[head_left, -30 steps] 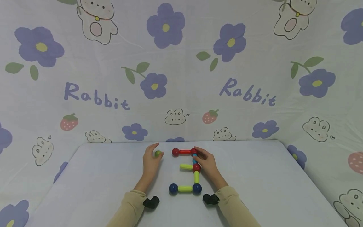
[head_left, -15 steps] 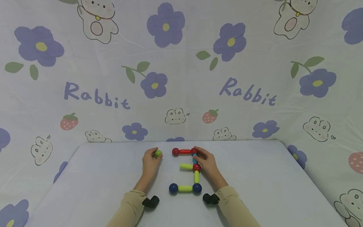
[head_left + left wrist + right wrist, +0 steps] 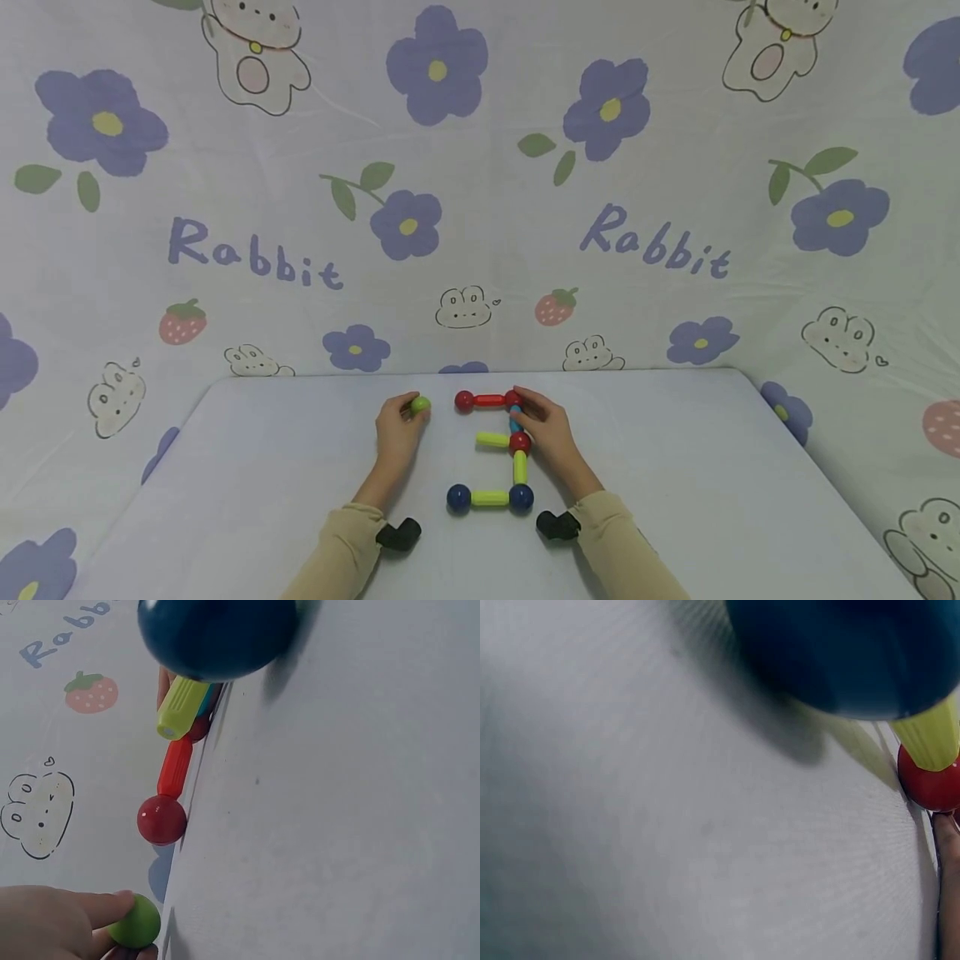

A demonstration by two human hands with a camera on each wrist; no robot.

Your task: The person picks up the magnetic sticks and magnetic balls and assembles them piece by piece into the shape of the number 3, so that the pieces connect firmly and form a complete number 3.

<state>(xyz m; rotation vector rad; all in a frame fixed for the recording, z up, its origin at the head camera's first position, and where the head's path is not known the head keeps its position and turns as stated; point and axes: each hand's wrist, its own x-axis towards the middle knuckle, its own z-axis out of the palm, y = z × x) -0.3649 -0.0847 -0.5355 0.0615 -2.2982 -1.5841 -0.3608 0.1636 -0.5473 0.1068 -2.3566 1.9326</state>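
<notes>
Between thumb and fingers my left hand [image 3: 400, 429] pinches a green ball [image 3: 422, 404], left of a figure of magnetic rods and balls. At the figure's upper right, my right hand [image 3: 551, 429] holds a light blue rod [image 3: 514, 422], its fingertips by the far red ball [image 3: 512, 397]. A red rod [image 3: 490, 401] runs left from there to another red ball [image 3: 464, 402]. Below the blue rod is a third red ball [image 3: 520, 443] with a yellow-green rod [image 3: 492, 439] pointing left, its left end bare. The right wrist view shows only part of a right finger [image 3: 948, 855].
Nearer me, a yellow-green rod [image 3: 521, 469] leads down to a dark blue ball [image 3: 521, 498]. Another yellow-green rod [image 3: 490, 498] joins it to a second dark blue ball [image 3: 459, 498]. The white table [image 3: 262, 492] ends at a printed cloth backdrop [image 3: 495, 167].
My left fingers have closed in around the green ball, which has turned slightly in the grasp. The right hand and the rod-and-ball figure have stayed in place.
</notes>
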